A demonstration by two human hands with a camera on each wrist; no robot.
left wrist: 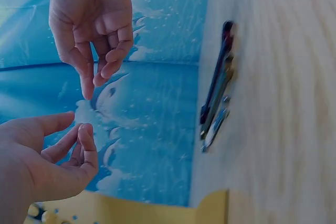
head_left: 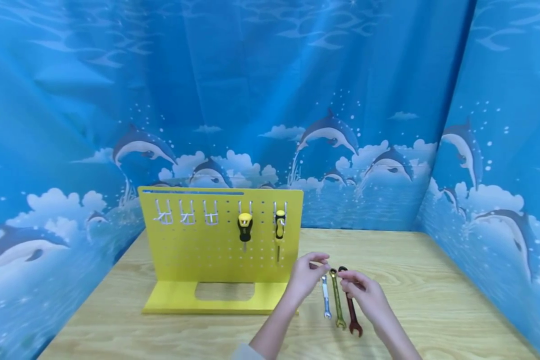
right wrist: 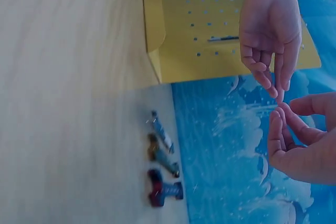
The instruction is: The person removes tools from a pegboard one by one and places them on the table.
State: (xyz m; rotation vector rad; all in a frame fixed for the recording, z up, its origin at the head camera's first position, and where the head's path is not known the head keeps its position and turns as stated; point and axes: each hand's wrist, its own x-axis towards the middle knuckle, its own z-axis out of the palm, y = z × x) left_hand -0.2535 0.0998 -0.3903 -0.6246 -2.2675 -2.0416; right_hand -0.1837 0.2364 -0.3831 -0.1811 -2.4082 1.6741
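Slack, empty grips are noted at the raised left hand (head_left: 305,278) and right hand (head_left: 365,296), fingers loosely bent. To the right of a yellow pegboard (head_left: 175,262), a silver wrench (head_left: 326,301), a green wrench (head_left: 337,300) and a dark red wrench (head_left: 352,314) are laid side by side on the wooden table (head_left: 436,295).

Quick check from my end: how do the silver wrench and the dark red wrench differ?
The silver wrench is shorter; the dark red wrench is longer.
The silver wrench lies nearer the yellow pegboard; the dark red wrench lies farther right.
The silver wrench's shaft has a whitish stretch; the dark red wrench's visible shaft is dark.
Both rest on the table.
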